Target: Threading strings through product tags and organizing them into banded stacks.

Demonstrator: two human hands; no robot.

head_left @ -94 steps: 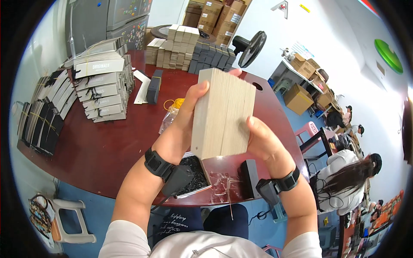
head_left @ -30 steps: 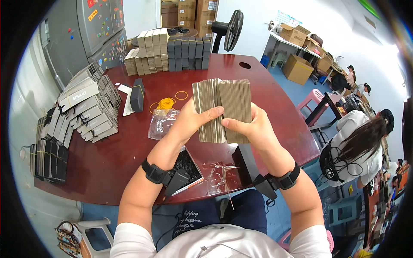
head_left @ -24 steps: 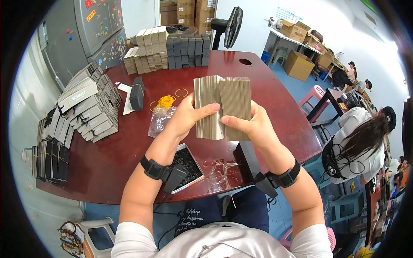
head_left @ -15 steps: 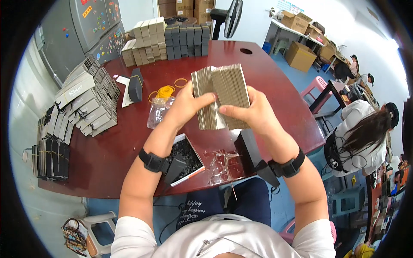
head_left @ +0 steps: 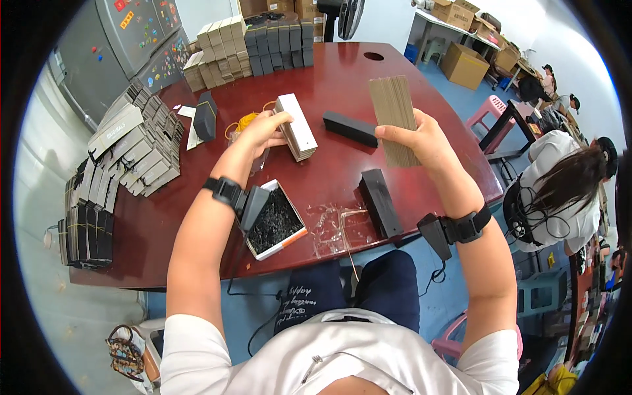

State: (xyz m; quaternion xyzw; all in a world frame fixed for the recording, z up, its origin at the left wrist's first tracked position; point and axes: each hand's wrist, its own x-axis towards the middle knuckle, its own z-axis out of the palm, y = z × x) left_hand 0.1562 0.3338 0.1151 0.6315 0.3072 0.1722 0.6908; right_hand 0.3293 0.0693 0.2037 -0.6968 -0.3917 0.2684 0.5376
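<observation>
My left hand [head_left: 264,131] is closed around a narrow stack of cards [head_left: 299,131], its white face turned up and its layered edges showing at the lower end. On the right, my right hand [head_left: 421,139] grips a second stack of cards [head_left: 392,105], held tilted with the brown-grey edges facing me and the thumb across them. Between the two hands a black stack [head_left: 349,128] lies slantwise on the table. Nearer to me another black stack [head_left: 380,203] lies close to the table's front edge.
A shallow box of black bits [head_left: 276,224] and crumpled clear plastic [head_left: 329,227] are near the front edge. Yellow rubber bands [head_left: 245,123] lie beyond my left hand. Banded card stacks [head_left: 135,148] fill the left side; grey and black stacks [head_left: 280,47] stand behind. A person [head_left: 559,191] sits at right.
The two card stacks, side by side before, are now apart: the left one has moved left and shows its white face, the right one has moved right. The black stack between them has come into view.
</observation>
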